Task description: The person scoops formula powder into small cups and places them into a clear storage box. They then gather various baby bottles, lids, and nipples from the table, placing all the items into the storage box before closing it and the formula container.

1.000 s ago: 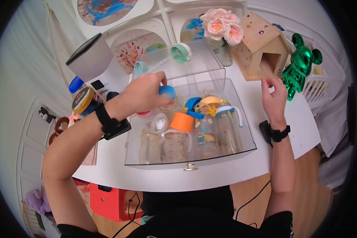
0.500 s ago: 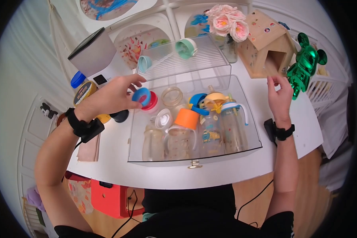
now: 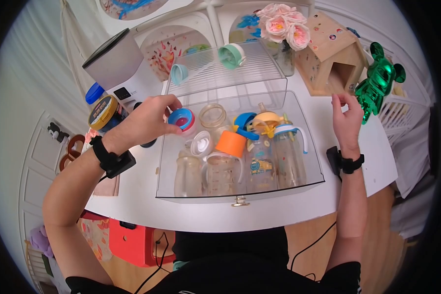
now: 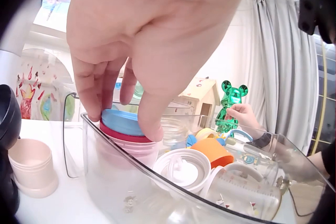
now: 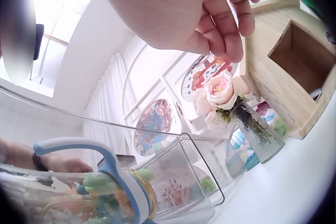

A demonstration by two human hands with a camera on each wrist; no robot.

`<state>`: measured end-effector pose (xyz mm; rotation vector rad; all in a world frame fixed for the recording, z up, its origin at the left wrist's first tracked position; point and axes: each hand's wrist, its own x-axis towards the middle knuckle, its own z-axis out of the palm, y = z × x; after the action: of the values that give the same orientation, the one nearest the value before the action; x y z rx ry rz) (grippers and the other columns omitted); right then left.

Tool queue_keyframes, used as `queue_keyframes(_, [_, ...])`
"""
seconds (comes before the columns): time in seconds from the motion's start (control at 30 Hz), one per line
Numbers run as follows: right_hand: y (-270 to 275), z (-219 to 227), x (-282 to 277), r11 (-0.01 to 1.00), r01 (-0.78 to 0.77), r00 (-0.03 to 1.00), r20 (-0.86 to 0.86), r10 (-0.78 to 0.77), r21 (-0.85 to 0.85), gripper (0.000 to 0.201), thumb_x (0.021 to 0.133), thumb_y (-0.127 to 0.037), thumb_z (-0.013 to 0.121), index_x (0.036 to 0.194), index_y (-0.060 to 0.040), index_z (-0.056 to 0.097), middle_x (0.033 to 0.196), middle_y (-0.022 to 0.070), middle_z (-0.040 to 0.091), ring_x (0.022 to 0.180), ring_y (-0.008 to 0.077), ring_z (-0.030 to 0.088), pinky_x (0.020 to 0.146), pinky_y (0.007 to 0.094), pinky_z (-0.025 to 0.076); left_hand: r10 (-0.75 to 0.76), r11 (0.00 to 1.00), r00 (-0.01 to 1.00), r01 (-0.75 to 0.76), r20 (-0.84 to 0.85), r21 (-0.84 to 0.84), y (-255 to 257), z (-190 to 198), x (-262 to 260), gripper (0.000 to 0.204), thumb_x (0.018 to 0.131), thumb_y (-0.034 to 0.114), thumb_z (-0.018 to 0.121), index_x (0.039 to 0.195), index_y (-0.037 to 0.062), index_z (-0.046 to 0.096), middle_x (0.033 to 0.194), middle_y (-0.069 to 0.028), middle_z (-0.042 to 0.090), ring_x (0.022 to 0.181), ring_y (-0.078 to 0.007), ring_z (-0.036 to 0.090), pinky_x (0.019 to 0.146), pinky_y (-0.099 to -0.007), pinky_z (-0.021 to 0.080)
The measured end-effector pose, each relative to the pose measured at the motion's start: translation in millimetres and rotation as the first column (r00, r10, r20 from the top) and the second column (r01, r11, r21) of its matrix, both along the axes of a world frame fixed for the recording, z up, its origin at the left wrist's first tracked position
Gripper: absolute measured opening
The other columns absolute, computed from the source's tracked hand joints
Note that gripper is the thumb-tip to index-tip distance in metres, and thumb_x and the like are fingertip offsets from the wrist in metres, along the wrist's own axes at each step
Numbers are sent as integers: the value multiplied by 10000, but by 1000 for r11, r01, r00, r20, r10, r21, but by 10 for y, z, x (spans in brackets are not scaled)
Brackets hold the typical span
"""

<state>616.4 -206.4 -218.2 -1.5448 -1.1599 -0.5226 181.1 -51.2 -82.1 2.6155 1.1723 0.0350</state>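
My left hand (image 3: 149,121) reaches over the left wall of a clear plastic bin (image 3: 206,197). Its thumb and fingers pinch a blue bottle cap (image 4: 122,121), which sits on a red-rimmed pink cup (image 4: 126,148) inside the bin. Beside that cup lie a white cap (image 3: 202,144), an orange cap (image 3: 231,143) and a clear wide-necked bottle (image 3: 212,116). Several baby bottles lie toward the front, one with a blue-and-white handle (image 5: 113,161). Raised at the right, near the green bear figure (image 3: 376,81), my right hand (image 3: 346,120) holds nothing, its fingers loosely curled.
Behind the bin, a ribbed clear lid (image 3: 250,63) carries a mint cap (image 3: 232,56) and a pale teal cap (image 3: 179,74). A flower vase (image 5: 257,132) and a wooden house (image 3: 328,54) stand back right. Jars (image 3: 103,111) and a beige cup (image 4: 32,166) stand left.
My left hand has carried the blue cap leftward from the clear bottle to the red-rimmed cup, then lowered it onto that cup. The right hand stays nearly still.
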Motion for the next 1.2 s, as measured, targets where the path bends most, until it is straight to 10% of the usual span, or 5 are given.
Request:
queue_keyframes(0.53, [-16,9,-9,1000,-9,1000,-1,9,-23,181,958,-110,750,865,29,683,757,114,652,720,235,605,696,359,485,29,993,945,11,327,-119,144,-356,-266,454,784,66,943,1147,18,673,969,-55,671,868,-154,599,833,-323,548])
queue_keyframes(1.2, [-22,-3,10,999,-6,1000,11,6,-31,182,957,-116,752,872,30,684,757,112,642,725,233,610,699,356,486,19,999,965,-7,261,-47,144,-225,-250,398,777,146,944,1081,31,714,1070,-48,688,907,-146,602,881,-308,502])
